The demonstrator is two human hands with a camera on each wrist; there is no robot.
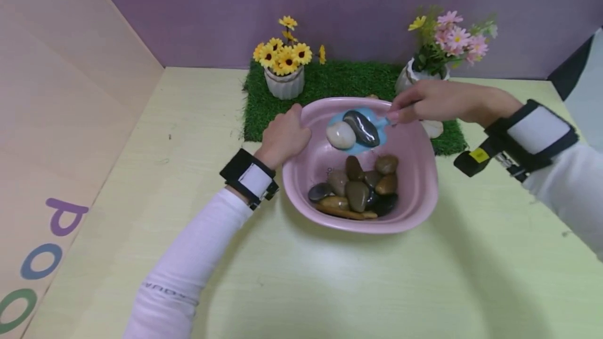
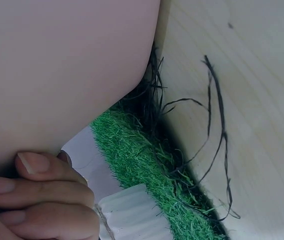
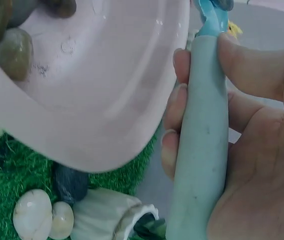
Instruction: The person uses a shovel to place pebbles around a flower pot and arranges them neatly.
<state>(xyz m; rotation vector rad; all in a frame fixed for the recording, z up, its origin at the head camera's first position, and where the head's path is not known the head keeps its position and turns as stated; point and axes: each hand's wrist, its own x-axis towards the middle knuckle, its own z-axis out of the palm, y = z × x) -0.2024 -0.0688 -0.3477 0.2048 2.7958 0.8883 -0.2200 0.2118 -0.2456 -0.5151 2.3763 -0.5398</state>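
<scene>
item, pink basin (image 1: 416, 166): over the near edge of the grass mat, toward the middle of the table (image 1: 344, 286); whether its base touches the table cannot be told.

item, left hand (image 1: 285, 137): clamped on the basin rim by its far left corner, fingers curled beneath the lip.

item, right hand (image 1: 438, 102): by the far right corner of the basin, clamped round the pale green handle (image 3: 198, 140) of a blue scoop, thumb along one side, fingers on the other.

item, blue scoop (image 1: 360, 147): head inside the basin, near its far edge, bearing a white stone (image 1: 341, 135) and a glossy dark stone (image 1: 361, 128), the two touching side by side.

item, brown and dark stones (image 1: 357, 196): one cluster, gathered toward the near edge of the basin, glossy.

item, grass mat (image 1: 348, 77): green, along the far edge of the table. at its far left corner, a white pot (image 1: 285, 85) of yellow flowers (image 1: 285, 56); toward its right end, a ribbed pot (image 1: 404, 78) of pink flowers (image 1: 454, 38), with two pale stones (image 3: 32, 215) and a dark pebble (image 3: 70, 182) beside it.

item, purple backdrop (image 1: 212, 20): behind the table's far edge.
</scene>
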